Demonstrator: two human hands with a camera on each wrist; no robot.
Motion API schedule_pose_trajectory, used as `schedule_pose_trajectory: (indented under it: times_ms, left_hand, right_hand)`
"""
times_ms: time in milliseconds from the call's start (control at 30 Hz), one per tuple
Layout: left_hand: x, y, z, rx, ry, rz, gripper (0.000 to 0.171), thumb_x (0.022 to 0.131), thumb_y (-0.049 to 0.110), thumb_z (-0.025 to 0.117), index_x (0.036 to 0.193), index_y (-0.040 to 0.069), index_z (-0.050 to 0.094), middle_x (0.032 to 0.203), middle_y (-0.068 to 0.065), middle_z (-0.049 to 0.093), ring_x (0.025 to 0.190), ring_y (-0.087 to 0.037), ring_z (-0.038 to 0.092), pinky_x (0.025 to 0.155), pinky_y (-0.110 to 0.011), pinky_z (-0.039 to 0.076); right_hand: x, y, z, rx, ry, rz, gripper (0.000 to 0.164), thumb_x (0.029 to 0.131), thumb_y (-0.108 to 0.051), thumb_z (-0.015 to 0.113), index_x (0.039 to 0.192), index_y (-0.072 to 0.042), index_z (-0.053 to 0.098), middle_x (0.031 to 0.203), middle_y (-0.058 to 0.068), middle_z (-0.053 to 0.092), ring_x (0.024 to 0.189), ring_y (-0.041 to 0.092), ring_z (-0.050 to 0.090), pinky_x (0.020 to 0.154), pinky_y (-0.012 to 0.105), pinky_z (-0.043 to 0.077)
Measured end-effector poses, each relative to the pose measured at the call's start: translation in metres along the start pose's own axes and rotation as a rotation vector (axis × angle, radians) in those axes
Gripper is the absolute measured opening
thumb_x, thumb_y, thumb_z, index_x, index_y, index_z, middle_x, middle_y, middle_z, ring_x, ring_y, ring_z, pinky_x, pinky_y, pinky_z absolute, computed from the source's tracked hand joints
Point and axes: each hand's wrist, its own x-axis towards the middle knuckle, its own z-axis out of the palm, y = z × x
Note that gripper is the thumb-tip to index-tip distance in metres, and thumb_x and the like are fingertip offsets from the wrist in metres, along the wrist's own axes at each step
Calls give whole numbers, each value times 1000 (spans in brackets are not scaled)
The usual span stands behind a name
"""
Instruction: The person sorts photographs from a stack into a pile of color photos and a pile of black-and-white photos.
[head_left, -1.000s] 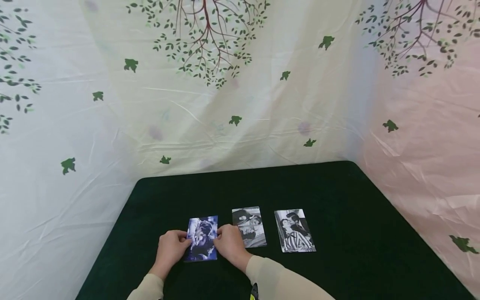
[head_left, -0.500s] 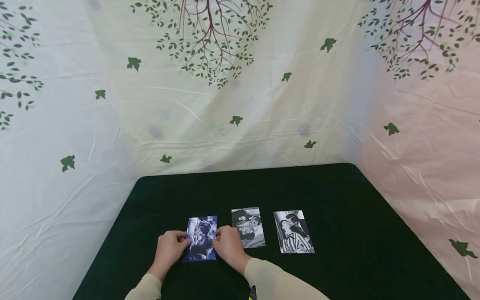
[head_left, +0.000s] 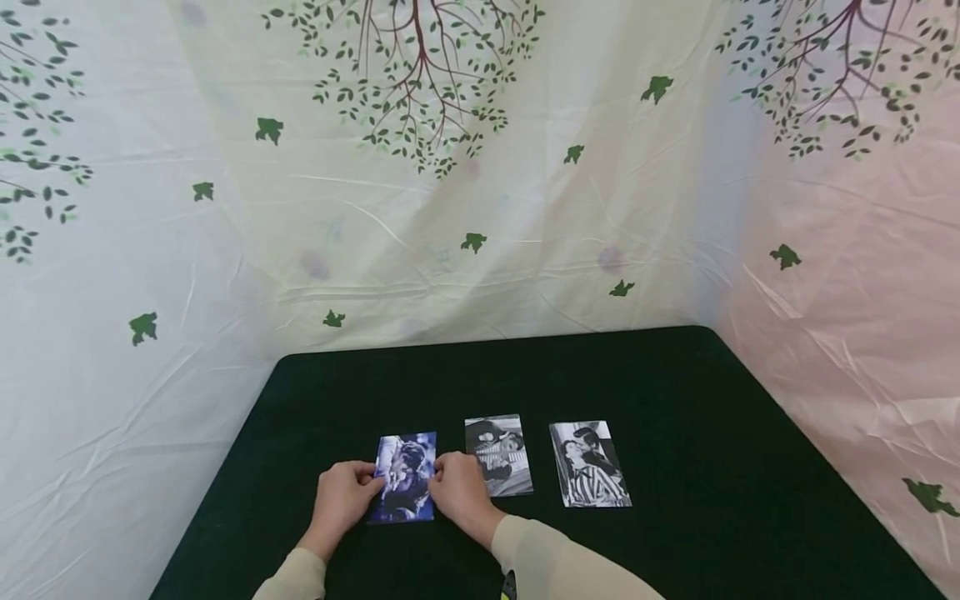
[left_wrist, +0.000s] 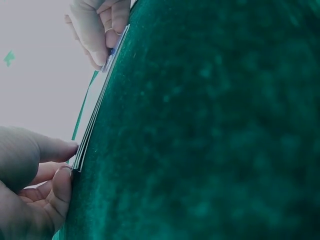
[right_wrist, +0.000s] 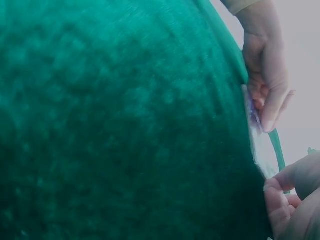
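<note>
A blue-toned photo card (head_left: 405,475) lies face up on the dark green tabletop in the head view. Its layered edge in the left wrist view shows a small stack of cards (left_wrist: 90,130). My left hand (head_left: 343,500) pinches the left edge, thumb on top and fingertips at the side. On the opposite edge, my right hand (head_left: 465,492) pinches the stack the same way. Part of the right hand overlaps the lower left of a black-and-white photo card (head_left: 504,458). Both wrist views show the stack edge-on between the two hands.
Farther right lies another black-and-white photo card (head_left: 591,467), slightly turned. The green cloth-covered table (head_left: 712,400) has rounded far corners. Pale curtains (head_left: 420,250) printed with branches and leaves surround it on three sides.
</note>
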Motion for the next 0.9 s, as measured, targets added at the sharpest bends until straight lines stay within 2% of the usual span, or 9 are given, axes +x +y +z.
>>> schedule_pose_trajectory:
  times_ms: [100, 200, 333, 467, 667, 900]
  left_hand:
    - [0, -1, -1, -3, 0, -5, 25, 80, 19, 78, 98, 1, 74, 71, 2, 61, 66, -14, 51, 61, -32, 41]
    - [-3, 1, -3, -9, 19, -14, 27, 80, 20, 77, 98, 0, 74, 72, 1, 62, 67, -15, 52, 61, -32, 42]
    - [-6, 10, -6, -43, 62, -21, 26, 82, 20, 75, 99, 0, 73, 72, 0, 61, 66, -15, 52, 59, -31, 41]
    - [-10, 29, -7, -88, 70, 7, 27, 84, 20, 73, 103, 1, 72, 71, 1, 59, 62, -13, 50, 57, -29, 40]
    - [-17, 63, 2, -150, -19, 53, 28, 88, 21, 70, 111, 5, 69, 74, 3, 60, 62, -10, 53, 59, -27, 45]
    - [-21, 89, 30, -213, -107, 89, 34, 89, 22, 69, 116, 2, 64, 76, 3, 59, 61, -9, 54, 56, -25, 46]
  right_hand:
    - [-2, 0, -4, 74, -57, 26, 19, 86, -10, 68, 103, -2, 72, 68, -7, 59, 55, 6, 52, 50, 25, 43]
    - [-5, 4, -13, 109, -64, 20, 21, 89, -14, 67, 107, -3, 70, 72, -8, 60, 59, 6, 53, 53, 25, 45]
    - [-9, 17, -36, 48, 13, -12, 20, 89, -21, 68, 105, -8, 70, 80, -8, 63, 67, 3, 55, 60, 24, 47]
    - [-10, 37, -69, -35, 98, 15, 20, 88, -25, 70, 102, -11, 71, 81, -7, 65, 68, 4, 56, 61, 25, 48]
    - [-11, 64, -105, -130, 158, 49, 26, 85, -28, 73, 101, -7, 71, 79, -3, 65, 65, 8, 54, 60, 28, 46]
    - [-12, 73, -109, -183, 111, 101, 40, 84, -36, 74, 106, -3, 68, 73, -2, 59, 60, 10, 51, 56, 28, 43]
